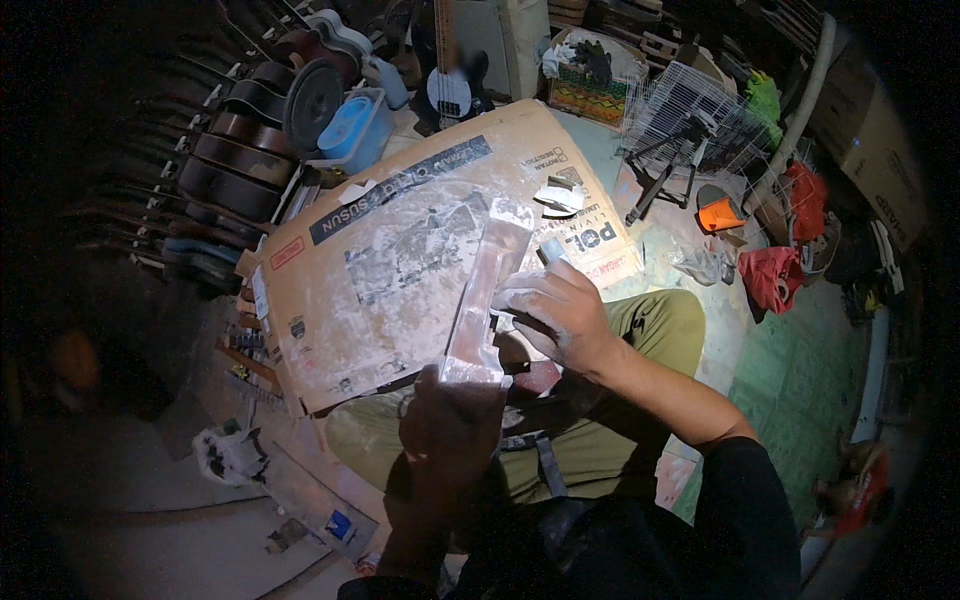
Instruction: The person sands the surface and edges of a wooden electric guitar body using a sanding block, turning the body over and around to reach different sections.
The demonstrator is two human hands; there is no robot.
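Note:
A long, narrow wooden piece [483, 285], coated in pale dust and shaped like a small instrument neck, stands tilted over my lap. My left hand [450, 415], in shadow, is wrapped round its lower end. Against its right side my right hand [560, 312] is closed, with dusty, bent fingers. Something thin may be under those fingers, but I cannot make it out. Beneath and beyond lies a dust-smeared cardboard sheet [330, 335]. On it, near the far right edge, rests a curled pale scrap [560, 198] with a dark inner side.
Several guitar bodies [235, 160] stand in a row at the left. Blue tubs [350, 128] and a banjo-like instrument [449, 92] are beyond the cardboard. At the right are a wire cage [685, 100], a black tripod [665, 175], an orange object [719, 214] and a red bag [771, 280].

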